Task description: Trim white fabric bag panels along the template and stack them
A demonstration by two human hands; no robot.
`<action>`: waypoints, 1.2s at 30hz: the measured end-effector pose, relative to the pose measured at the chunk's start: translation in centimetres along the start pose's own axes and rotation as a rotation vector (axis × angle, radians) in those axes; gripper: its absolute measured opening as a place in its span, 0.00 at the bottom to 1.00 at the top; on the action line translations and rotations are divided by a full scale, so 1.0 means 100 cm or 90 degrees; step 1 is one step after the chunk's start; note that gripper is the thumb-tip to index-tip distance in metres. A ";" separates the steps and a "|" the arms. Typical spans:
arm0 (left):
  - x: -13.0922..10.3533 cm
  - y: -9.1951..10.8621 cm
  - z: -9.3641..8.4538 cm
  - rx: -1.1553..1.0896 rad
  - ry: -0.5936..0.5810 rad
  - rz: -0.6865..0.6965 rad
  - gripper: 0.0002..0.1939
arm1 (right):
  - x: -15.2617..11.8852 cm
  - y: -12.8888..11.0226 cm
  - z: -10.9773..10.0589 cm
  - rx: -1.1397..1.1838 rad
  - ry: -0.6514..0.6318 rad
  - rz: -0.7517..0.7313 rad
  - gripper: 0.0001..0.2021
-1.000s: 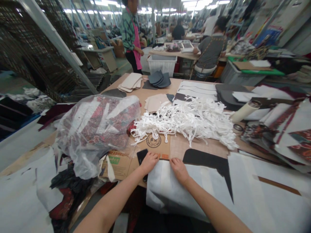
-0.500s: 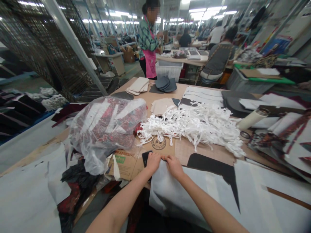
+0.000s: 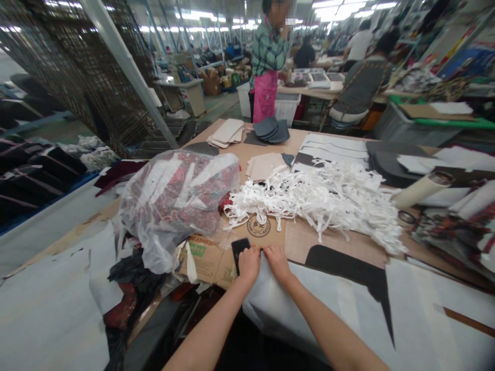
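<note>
My left hand (image 3: 249,261) is closed at the table's front edge, its fingertips pinching the top corner of a pale grey-white sheet (image 3: 309,309). Close beside it, my right hand (image 3: 276,262) pinches the same corner, where a small dark bit shows between the fingertips. The sheet hangs down over the front edge below my hands. A black phone (image 3: 240,248) lies just left of my left hand. Under and behind my hands is brown cardboard (image 3: 232,257) with a round printed emblem.
Beyond my hands lies a heap of white strips (image 3: 309,198). A clear plastic bag (image 3: 178,190) of red patterned material is at the left. Dark panels (image 3: 344,268) and a cream roll (image 3: 423,189) are at the right. A person in a pink apron (image 3: 265,95) stands behind the table.
The view has shifted left, so the table's things appear farther right. The phone shows more fully beside my left hand. Both hands remain at the sheet's corner. The standing person's arm is raised nearer the head.
</note>
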State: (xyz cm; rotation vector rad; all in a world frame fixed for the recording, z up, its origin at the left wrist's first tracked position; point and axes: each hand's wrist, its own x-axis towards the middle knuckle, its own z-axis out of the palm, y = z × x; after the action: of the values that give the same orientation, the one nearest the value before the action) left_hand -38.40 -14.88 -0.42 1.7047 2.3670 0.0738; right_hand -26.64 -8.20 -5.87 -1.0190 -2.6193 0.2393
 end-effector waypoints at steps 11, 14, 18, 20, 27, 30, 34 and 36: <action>-0.013 -0.001 0.020 0.137 0.123 0.198 0.13 | -0.012 0.009 -0.011 0.076 0.033 -0.136 0.12; -0.014 0.001 0.016 0.118 0.091 0.206 0.14 | -0.011 0.007 -0.016 0.047 -0.009 -0.163 0.16; -0.017 0.003 0.005 0.094 0.030 0.187 0.16 | -0.010 0.006 -0.020 0.007 -0.062 -0.169 0.18; -0.020 0.003 0.001 0.084 0.014 0.174 0.18 | -0.010 0.006 -0.020 0.003 -0.070 -0.173 0.19; -0.028 0.008 -0.011 0.084 -0.045 0.163 0.20 | -0.011 0.001 -0.010 -0.033 -0.075 -0.124 0.21; -0.027 0.006 -0.014 0.067 -0.060 0.147 0.19 | -0.011 -0.001 -0.001 -0.025 -0.038 -0.055 0.20; -0.014 -0.005 -0.012 -0.001 -0.058 0.056 0.17 | -0.015 0.001 0.007 0.053 0.023 0.014 0.17; -0.004 -0.011 -0.012 -0.049 -0.062 -0.005 0.15 | -0.018 0.002 0.005 0.069 0.017 0.002 0.16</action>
State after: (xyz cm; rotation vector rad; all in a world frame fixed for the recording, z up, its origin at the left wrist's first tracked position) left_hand -39.52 -15.51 0.60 1.6255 2.2697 0.0779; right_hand -25.48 -9.31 -6.80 -0.9830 -2.5507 0.3628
